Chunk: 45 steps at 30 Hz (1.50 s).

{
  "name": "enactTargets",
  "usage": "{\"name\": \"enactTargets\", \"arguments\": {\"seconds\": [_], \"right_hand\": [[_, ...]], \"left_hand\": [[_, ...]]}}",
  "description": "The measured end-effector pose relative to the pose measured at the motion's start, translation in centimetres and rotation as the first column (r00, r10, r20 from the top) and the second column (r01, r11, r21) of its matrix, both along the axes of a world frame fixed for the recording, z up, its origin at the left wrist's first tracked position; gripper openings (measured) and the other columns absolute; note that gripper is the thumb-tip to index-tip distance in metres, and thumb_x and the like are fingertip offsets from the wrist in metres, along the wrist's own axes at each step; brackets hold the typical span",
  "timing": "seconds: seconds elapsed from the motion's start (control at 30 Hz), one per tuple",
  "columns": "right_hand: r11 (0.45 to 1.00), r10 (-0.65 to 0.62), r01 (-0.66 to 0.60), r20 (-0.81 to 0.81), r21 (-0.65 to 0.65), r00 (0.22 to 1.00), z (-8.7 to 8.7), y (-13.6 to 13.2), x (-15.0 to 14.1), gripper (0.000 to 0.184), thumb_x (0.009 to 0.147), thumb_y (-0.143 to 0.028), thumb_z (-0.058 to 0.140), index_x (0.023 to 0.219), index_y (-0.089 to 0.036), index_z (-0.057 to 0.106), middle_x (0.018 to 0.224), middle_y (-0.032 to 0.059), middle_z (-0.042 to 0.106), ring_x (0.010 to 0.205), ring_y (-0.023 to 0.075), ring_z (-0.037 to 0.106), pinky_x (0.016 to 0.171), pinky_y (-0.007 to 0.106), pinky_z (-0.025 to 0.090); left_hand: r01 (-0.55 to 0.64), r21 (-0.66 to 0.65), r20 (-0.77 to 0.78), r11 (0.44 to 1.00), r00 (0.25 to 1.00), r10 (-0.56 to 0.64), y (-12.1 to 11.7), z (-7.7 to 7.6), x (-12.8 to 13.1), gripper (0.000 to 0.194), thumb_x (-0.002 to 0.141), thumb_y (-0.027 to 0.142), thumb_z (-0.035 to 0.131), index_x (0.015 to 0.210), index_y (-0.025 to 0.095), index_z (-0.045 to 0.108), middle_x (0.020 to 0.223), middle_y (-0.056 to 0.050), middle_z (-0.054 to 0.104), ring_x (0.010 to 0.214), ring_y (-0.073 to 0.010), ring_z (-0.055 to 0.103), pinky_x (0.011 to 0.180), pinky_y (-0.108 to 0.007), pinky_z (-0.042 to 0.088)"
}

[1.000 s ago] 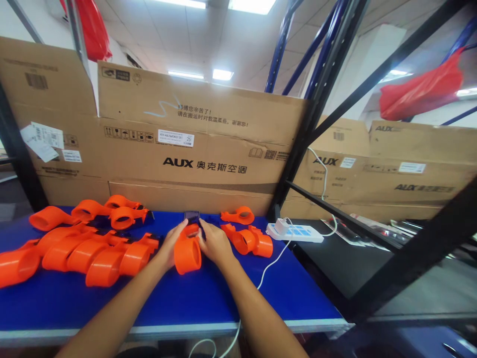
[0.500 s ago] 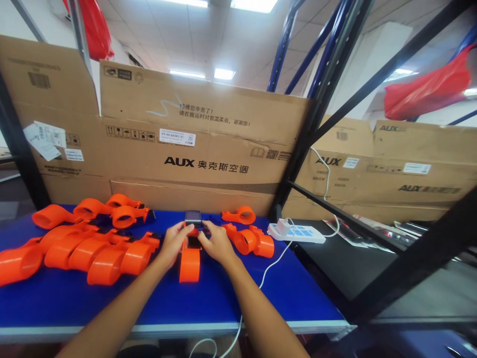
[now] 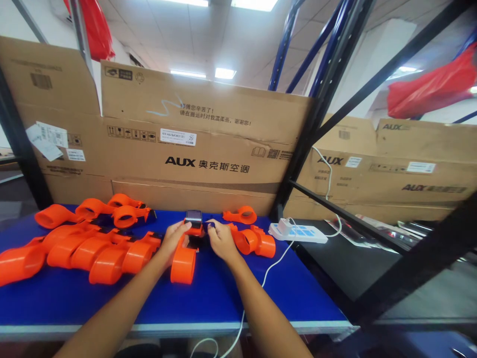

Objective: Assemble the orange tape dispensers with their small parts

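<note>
My left hand (image 3: 177,238) is closed on an orange tape dispenser (image 3: 183,266), its round hub towards me. At its far end is a small dark-framed piece with a grey square face (image 3: 194,217). My right hand (image 3: 222,240), just right of it, has thumb and fingers pinched together at a small dark thing too unclear to name. Several more orange tape dispensers (image 3: 106,263) with dark ends lie in rows to the left. A few others (image 3: 246,241) lie to the right, beyond my right hand.
Everything lies on a blue-topped table (image 3: 208,308). A white power strip (image 3: 298,231) with a plug sits at the right edge, its white cable (image 3: 265,276) running down over the front. Cardboard (image 3: 204,144) walls the back, and a black rack post (image 3: 298,159) rises at the right.
My right hand has moved a little right, away from the dispenser's far end. In my left hand the dispenser has turned slightly, its hub shifting left.
</note>
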State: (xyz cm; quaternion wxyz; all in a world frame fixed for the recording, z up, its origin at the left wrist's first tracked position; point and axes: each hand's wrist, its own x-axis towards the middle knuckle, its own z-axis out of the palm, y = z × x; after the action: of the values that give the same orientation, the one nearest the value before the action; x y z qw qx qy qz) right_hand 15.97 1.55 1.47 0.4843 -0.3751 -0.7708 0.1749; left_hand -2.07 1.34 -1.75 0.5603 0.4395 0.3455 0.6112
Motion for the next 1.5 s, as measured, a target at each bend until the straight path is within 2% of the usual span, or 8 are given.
{"name": "enactTargets", "arguments": {"seconds": [0.23, 0.43, 0.63, 0.77, 0.87, 1.0, 1.3, 1.5], "right_hand": [[0.973, -0.226, 0.206, -0.259, -0.102, 0.939, -1.2, 2.4, 0.8, 0.026, 0.095, -0.04, 0.048, 0.088, -0.021, 0.064, 0.072, 0.0021, 0.068, 0.065, 0.0181, 0.064, 0.059, 0.026, 0.05], [0.949, -0.281, 0.193, -0.391, -0.25, 0.877, -3.3, 5.1, 2.2, 0.029, 0.087, -0.04, 0.056, 0.108, -0.02, 0.06, 0.062, -0.0048, 0.062, 0.04, 0.0141, 0.059, 0.04, 0.025, 0.05], [0.942, -0.315, 0.209, -0.473, -0.263, 0.823, -4.1, 7.3, 3.2, 0.029, 0.084, -0.037, 0.059, 0.106, -0.018, 0.064, 0.087, 0.0063, 0.074, 0.073, 0.0215, 0.076, 0.07, 0.037, 0.064], [0.94, -0.33, 0.237, -0.481, -0.245, 0.812, -4.3, 8.4, 3.9, 0.034, 0.078, -0.035, 0.069, 0.107, -0.017, 0.068, 0.112, 0.0134, 0.075, 0.108, 0.0272, 0.072, 0.099, 0.045, 0.056], [0.944, -0.32, 0.227, -0.489, -0.241, 0.812, -4.6, 8.8, 3.9, 0.043, 0.079, -0.035, 0.068, 0.118, -0.018, 0.066, 0.129, 0.016, 0.07, 0.121, 0.0275, 0.066, 0.105, 0.046, 0.052], [0.954, -0.286, 0.198, -0.481, -0.225, 0.829, -4.6, 8.5, 3.5, 0.046, 0.083, -0.035, 0.065, 0.126, -0.019, 0.063, 0.134, 0.0156, 0.067, 0.123, 0.0279, 0.066, 0.105, 0.047, 0.052], [0.979, -0.205, 0.194, -0.417, -0.069, 0.885, -2.5, 5.4, 2.5, 0.031, 0.092, -0.038, 0.057, 0.115, -0.019, 0.068, 0.125, 0.0131, 0.07, 0.122, 0.0261, 0.064, 0.111, 0.047, 0.047], [0.998, 0.021, -0.009, -0.182, 0.065, 0.983, -0.6, 1.2, 0.2, 0.025, 0.093, -0.036, 0.063, 0.113, -0.024, 0.073, 0.114, 0.0085, 0.073, 0.106, 0.024, 0.068, 0.09, 0.038, 0.057]], "left_hand": [[-0.013, -0.025, 0.058, 1.0, 0.998, 0.015, -0.3, 0.2, 0.5, 0.039, 0.073, 0.05, 0.081, 0.084, 0.017, 0.066, 0.043, 0.005, 0.05, 0.038, -0.0086, 0.041, 0.042, -0.02, 0.03], [-0.025, -0.035, 0.095, 0.999, 0.995, 0.028, -0.6, 0.6, 0.6, 0.038, 0.072, 0.049, 0.082, 0.083, 0.017, 0.064, 0.044, 0.005, 0.051, 0.038, -0.0081, 0.041, 0.042, -0.019, 0.031], [-0.014, -0.039, 0.106, 0.999, 0.994, 0.018, -0.7, 0.8, 0.8, 0.038, 0.072, 0.048, 0.083, 0.085, 0.016, 0.066, 0.047, 0.005, 0.052, 0.039, -0.0077, 0.042, 0.041, -0.019, 0.031], [-0.013, -0.045, 0.105, 0.999, 0.994, 0.018, -0.5, 0.6, 0.8, 0.038, 0.072, 0.048, 0.083, 0.085, 0.017, 0.066, 0.048, 0.006, 0.052, 0.039, -0.0076, 0.042, 0.041, -0.019, 0.032], [-0.015, -0.048, 0.102, 0.999, 0.995, 0.02, -0.5, 0.5, 0.7, 0.038, 0.072, 0.048, 0.083, 0.084, 0.017, 0.065, 0.047, 0.006, 0.051, 0.038, -0.0082, 0.042, 0.041, -0.02, 0.032], [-0.018, -0.051, 0.102, 0.999, 0.995, 0.023, -0.5, 0.6, 0.7, 0.038, 0.071, 0.048, 0.083, 0.085, 0.018, 0.065, 0.048, 0.006, 0.053, 0.037, -0.0085, 0.042, 0.041, -0.021, 0.033], [-0.023, -0.047, 0.074, 0.999, 0.997, 0.026, 0.1, -0.1, 0.7, 0.04, 0.071, 0.049, 0.083, 0.091, 0.018, 0.069, 0.05, 0.005, 0.056, 0.038, -0.0089, 0.043, 0.042, -0.022, 0.033], [-0.058, -0.025, 0.046, 0.998, 0.997, 0.059, 0.5, -0.5, 0.6, 0.043, 0.072, 0.048, 0.083, 0.1, 0.016, 0.073, 0.058, 0.003, 0.063, 0.039, -0.0079, 0.044, 0.041, -0.021, 0.03]]}}
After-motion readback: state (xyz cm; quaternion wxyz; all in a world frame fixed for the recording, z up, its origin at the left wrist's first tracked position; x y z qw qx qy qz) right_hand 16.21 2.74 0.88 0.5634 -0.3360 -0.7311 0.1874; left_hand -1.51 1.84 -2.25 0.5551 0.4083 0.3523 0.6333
